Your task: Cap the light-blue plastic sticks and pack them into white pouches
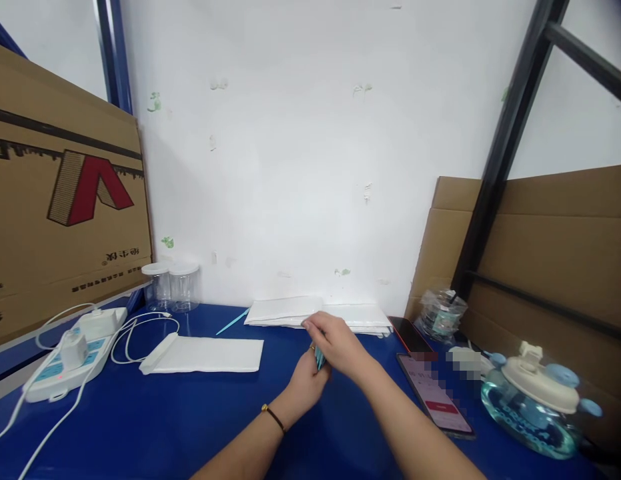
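My left hand point(306, 383) is closed around several thin light-blue sticks point(319, 358), held over the middle of the table; only a short stretch of them shows between the fingers. Just above, my right hand point(335, 340) is closed, its fingers bent and pressed together close to the left hand. What sits in its fingertips, if anything, I cannot make out. A similar light-blue stick point(233, 321) lies on the blue table point(190, 420) beyond my hands. To the left lies a flat white padded envelope point(205, 354). A stack of white envelopes point(285, 311) rests against the wall.
On the left are a power strip point(73, 357) with white cables, two clear jars point(184, 288) and a large cardboard box point(65, 187). At right lie two phones point(430, 393), a plastic-wrapped container point(443, 315) and a rounded water bottle point(533, 407).
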